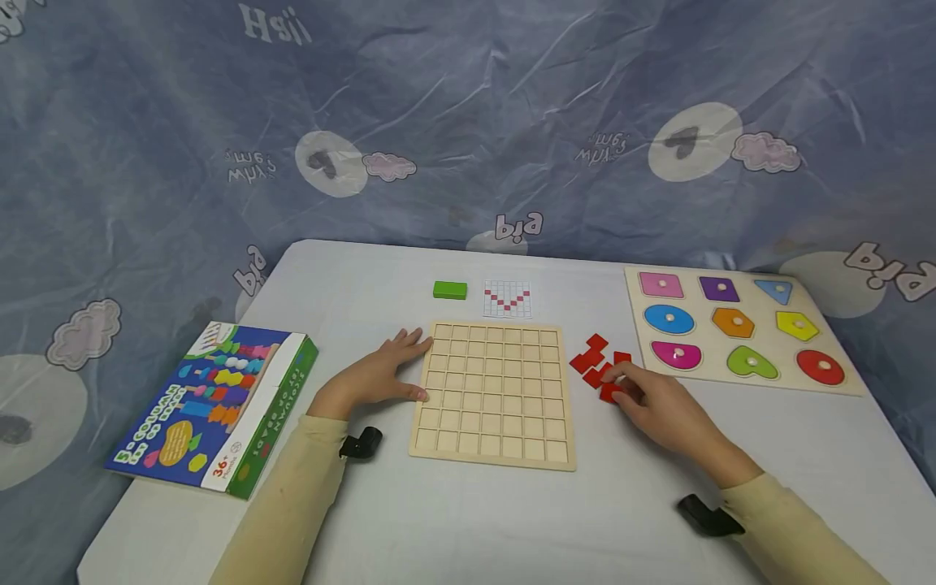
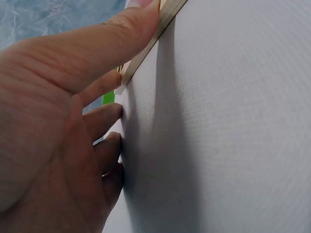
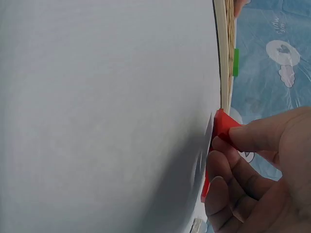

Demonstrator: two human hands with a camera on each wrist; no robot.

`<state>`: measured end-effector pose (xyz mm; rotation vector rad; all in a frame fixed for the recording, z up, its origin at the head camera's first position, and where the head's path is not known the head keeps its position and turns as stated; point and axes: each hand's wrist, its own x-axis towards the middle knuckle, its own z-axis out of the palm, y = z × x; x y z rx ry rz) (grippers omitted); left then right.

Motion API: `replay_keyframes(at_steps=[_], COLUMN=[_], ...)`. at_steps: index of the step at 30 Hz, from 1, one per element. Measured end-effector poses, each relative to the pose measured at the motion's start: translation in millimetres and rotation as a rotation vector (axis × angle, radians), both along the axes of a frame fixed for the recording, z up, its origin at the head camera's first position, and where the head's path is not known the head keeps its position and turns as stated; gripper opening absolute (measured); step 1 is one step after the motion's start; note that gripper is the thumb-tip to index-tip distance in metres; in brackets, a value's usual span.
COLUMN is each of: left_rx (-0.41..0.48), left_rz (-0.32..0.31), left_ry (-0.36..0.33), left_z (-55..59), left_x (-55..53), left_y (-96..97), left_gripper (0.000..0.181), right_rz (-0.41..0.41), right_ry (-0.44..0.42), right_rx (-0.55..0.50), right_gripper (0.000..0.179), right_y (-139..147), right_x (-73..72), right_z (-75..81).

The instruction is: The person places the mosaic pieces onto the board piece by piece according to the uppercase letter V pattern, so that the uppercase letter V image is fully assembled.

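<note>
A wooden grid board (image 1: 493, 394) of square recesses lies in the middle of the table. My left hand (image 1: 376, 374) rests at its left edge, thumb and index fingertip touching the rim and the other fingers spread loosely. To the right of the board lie several small red square tiles (image 1: 587, 360) in a loose cluster. Over the near side of that cluster, my right hand (image 1: 669, 414) pinches one red tile (image 3: 224, 127) between thumb and finger. In the right wrist view this tile is tilted up, and another bit of red shows behind the fingers.
Beyond the board are a green block (image 1: 449, 290) and a small card (image 1: 508, 299) printed with a red V on a grid. A shape puzzle board (image 1: 709, 349) with knobbed pieces lies at the right. At the left lies a colourful toy box (image 1: 276, 422).
</note>
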<state>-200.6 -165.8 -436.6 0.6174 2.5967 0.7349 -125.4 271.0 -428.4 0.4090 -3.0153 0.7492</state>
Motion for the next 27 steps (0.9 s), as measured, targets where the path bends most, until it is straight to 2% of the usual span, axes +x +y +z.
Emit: replay_keyframes(at_steps=[14, 22, 27], left_rx=[0.001, 0.008, 0.006], left_rz=[0.001, -0.005, -0.011], left_ry=[-0.008, -0.011, -0.004], left_z=[-0.7, -0.4, -2.0], left_x=[-1.3, -1.1, -2.2], left_y=[0.6, 0.4, -0.2], left_gripper=[0.101, 0.101, 0.101], right_rz=[0.027, 0.034, 0.052], right_ry=[0.03, -0.006, 0.007], right_rx=[-0.087, -0.118, -0.138], right_gripper=[0.027, 0.03, 0.026], right_y=[-13.2, -25.1, -31.7], right_x=[-6.5, -7.7, -9.0], right_z=[-1.7, 0.4, -0.2])
